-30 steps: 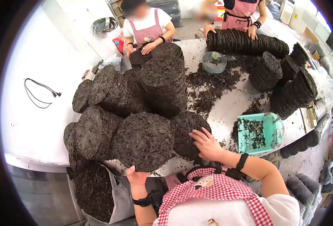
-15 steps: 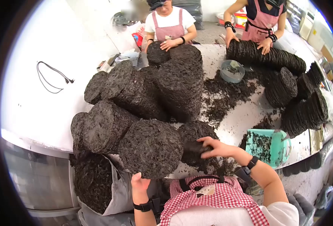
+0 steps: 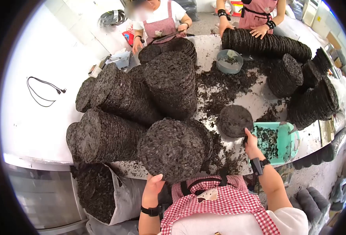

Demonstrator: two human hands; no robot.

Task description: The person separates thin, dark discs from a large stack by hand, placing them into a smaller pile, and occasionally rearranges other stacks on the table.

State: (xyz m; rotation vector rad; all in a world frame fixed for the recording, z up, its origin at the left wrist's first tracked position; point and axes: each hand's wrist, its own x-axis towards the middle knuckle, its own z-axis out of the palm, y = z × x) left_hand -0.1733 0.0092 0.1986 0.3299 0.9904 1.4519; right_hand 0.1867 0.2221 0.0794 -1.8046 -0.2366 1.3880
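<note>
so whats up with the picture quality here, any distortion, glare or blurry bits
Head view: strong fisheye, with a black round border and the white table edge bowed. Bright, even light washes the bare tabletop near white; the dark round stacks stay sharp. One co-worker's face at the top is blurred. The right hand holding the single dark disc is crisp, with no motion smear.

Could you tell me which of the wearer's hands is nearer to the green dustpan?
The right hand, holding a dark round cake just left of the green dustpan. The left hand is far off, under the front stack.

Right hand (image 3: 251, 145) grips disc (image 3: 235, 120); left hand (image 3: 154, 185) steadies stack (image 3: 173, 149).
</note>
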